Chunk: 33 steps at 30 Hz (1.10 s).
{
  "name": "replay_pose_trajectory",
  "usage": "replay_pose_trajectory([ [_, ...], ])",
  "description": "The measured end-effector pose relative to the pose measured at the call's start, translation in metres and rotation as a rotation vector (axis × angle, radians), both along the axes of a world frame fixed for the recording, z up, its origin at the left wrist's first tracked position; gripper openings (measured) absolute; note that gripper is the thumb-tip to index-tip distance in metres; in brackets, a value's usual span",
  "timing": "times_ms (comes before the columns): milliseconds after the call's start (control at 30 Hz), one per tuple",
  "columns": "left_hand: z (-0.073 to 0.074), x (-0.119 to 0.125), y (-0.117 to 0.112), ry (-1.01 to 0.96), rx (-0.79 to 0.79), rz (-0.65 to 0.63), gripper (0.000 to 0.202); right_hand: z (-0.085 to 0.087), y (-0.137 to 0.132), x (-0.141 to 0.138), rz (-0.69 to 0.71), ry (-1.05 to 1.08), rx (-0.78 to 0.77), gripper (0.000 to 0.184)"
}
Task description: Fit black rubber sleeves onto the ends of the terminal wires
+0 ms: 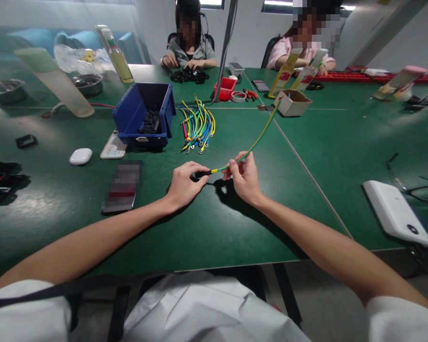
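Observation:
Between my fingers a green-and-yellow wire (259, 139) runs up and to the right, its far end rising in front of the small cardboard box. My right hand (245, 178) pinches the wire near its left end. On that end sits a black sleeve (202, 174) beside a yellow band, and my left hand (186, 184) grips this sleeve between thumb and fingers. Beyond my hands lies a bundle of yellow, green and blue wires (199, 123) with metal ring ends. A blue bin (130, 121) left of the bundle holds small black sleeves (150, 122).
A phone (121, 187), a white earphone case (81, 156) and a frosted bottle (59, 85) are on the left. At right lie a white power bank (395, 211) and glasses (423, 192). A cardboard box (294, 104) and red bin (225, 89) stand farther back. Two people sit opposite.

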State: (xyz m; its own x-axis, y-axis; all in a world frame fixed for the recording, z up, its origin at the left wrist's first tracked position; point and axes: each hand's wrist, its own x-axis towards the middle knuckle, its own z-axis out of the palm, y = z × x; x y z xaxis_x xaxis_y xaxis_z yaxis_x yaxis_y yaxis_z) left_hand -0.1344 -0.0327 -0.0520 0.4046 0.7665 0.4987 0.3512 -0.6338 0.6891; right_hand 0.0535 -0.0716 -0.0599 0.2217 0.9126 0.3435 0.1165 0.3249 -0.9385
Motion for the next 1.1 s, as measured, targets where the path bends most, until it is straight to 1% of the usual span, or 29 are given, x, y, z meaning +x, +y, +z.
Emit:
replay_pose_trajectory([
  [433, 0.0015, 0.0004, -0.0014, 0.034, -0.024, -0.026, 0.011, -0.0018, -0.0025, -0.0010, 0.022, -0.069, -0.006, 0.024],
  [867, 0.0030, 0.0003, -0.0021, 0.004, 0.002, -0.053, 0.010, 0.0011, -0.0047, -0.0055, 0.083, 0.014, -0.071, 0.027],
  [1100, 0.0039, 0.0001, -0.0026, -0.002, 0.010, -0.069, 0.009, 0.0013, -0.0037, -0.0080, 0.125, 0.125, -0.104, 0.030],
])
